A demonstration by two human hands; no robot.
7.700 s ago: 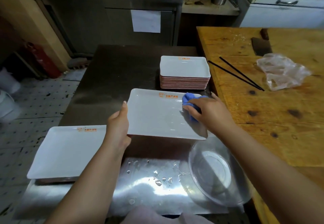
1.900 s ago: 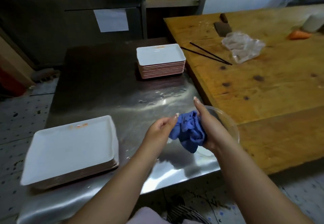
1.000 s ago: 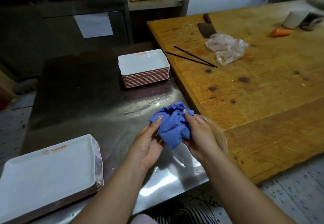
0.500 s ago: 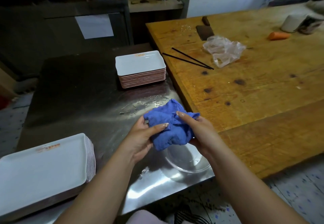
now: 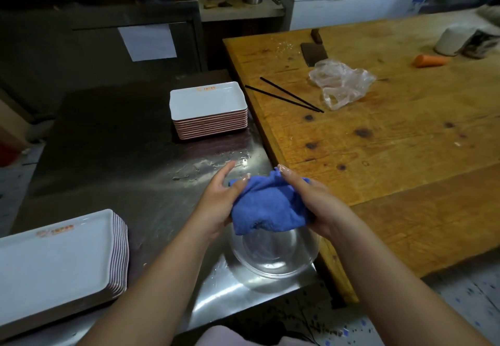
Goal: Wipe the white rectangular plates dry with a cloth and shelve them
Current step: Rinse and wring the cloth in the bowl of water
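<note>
**Two hands holding a bunched blue cloth above a glass bowl**

A person stands at a steel tabletop (image 5: 113, 156), seen from above. Both hands hold a crumpled blue cloth (image 5: 266, 207) in the air directly over a clear glass bowl (image 5: 273, 253) that sits at the near edge of the tabletop. The left hand (image 5: 219, 199) cups the left side of the cloth, thumb pressed onto it, index finger lifted straight and free. The right hand (image 5: 311, 199) grips the right side, fingers curled round the fabric.

Left of the bowl, at the near left corner of the tabletop, lies a stack of white rectangular plates (image 5: 56, 264) with an orange mark on the top one. Beyond the bowl, at the far right of the tabletop, stands a second stack of smaller white rectangular plates (image 5: 208, 102). Water droplets glisten on the steel between that stack and the bowl.

Right of the bowl, touching the steel tabletop, is a wooden table (image 5: 392, 142) carrying black chopsticks (image 5: 286, 96), a crumpled clear plastic bag (image 5: 341, 83), a cleaver (image 5: 313, 52) and a carrot (image 5: 430, 60).
</note>
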